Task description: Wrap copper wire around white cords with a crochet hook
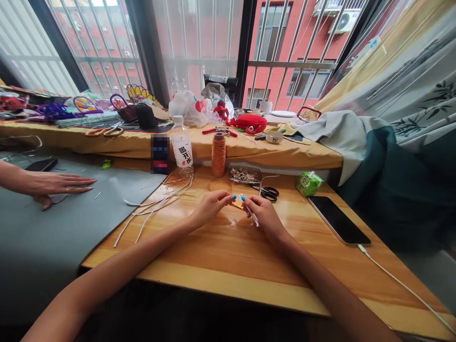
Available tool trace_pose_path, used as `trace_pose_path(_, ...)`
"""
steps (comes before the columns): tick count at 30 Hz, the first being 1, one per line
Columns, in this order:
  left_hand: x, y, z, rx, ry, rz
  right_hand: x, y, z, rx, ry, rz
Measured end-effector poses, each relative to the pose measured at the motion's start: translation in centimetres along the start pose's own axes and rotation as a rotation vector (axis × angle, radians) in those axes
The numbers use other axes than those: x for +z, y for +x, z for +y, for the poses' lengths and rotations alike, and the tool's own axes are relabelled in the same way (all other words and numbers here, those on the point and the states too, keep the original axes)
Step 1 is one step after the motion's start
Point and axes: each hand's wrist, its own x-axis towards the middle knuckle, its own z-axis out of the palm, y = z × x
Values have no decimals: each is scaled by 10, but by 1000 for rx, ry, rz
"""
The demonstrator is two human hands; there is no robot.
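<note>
Both my hands are over the wooden table, fingertips close together. My left hand is closed in a pinch between thumb and fingers; a small pale and yellowish bit shows at its tips, too small to name. My right hand is closed on a white cord, whose short end sticks out below the fingers. Just beyond lie black-handled scissors and a clear dish of small pieces. Loose white cords lie left of my left hand. A coil of orange thread rests behind it.
A cone of orange thread and a water bottle stand at the back. To the right are a green box and a phone on a charging cable. Another person's hand lies on the grey mat at left.
</note>
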Motion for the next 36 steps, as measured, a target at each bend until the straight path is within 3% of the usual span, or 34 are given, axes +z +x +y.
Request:
trace_pose_path(7,-1,-6,8,49,53,29,0,1,4,41,-5,28)
trace_pose_path(13,2,-4,10,-51,-247,-37,0,1,7,48,-41,21)
trace_pose_path(18,0,-3,15,-116,-402,9,0,1,9,48,-64,9)
trace_pose_path(27,-2,0,10,-163,-379,81,2,-3,3,28,-68,-32)
trace_pose_path(36,9,-1,-1,-238,-386,104,6,-5,2,3,-93,-92)
